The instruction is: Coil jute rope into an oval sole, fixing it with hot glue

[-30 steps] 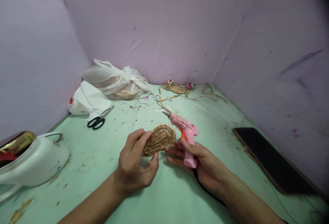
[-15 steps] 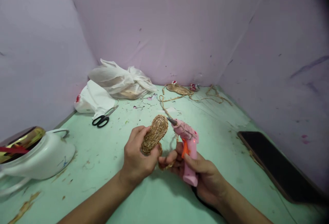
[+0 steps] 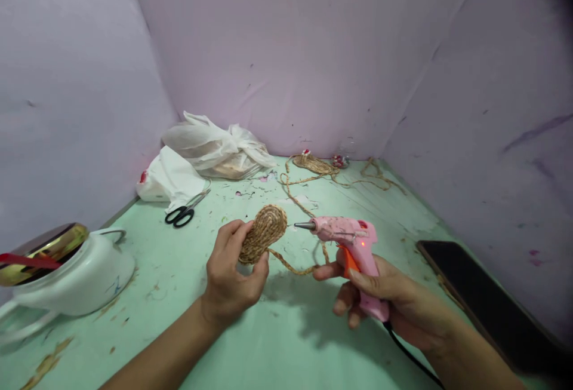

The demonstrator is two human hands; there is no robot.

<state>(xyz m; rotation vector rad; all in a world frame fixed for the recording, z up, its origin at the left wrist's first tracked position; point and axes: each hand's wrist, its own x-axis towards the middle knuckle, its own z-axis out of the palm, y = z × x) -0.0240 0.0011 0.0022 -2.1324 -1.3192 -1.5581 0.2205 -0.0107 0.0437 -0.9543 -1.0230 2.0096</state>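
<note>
My left hand (image 3: 235, 279) grips a small oval sole of coiled, braided straw (image 3: 265, 232) between thumb and fingers, tilted above the table. From its lower edge a straw braid (image 3: 290, 267) runs right toward my right hand (image 3: 371, 288), then loops back over the table. That hand is wrapped around the handle of a pink glue gun (image 3: 342, 230) with an orange trigger and a lit red light. The metal nozzle points left at the sole's right edge, a short gap away, with what looks like a thin strand between them.
Scissors (image 3: 181, 215), a white tissue pack (image 3: 168, 178) and a white plastic bag (image 3: 219, 148) lie back left. A white pot (image 3: 85, 273) stands left, a phone (image 3: 483, 300) lies right. Another straw sole (image 3: 313, 165) with loose braid is at the back. Walls enclose the green table (image 3: 250, 354).
My right hand has moved the glue gun right, away from the sole, and turned its nozzle level to the left. The braid now hangs more freely. The sole has shifted slightly left.
</note>
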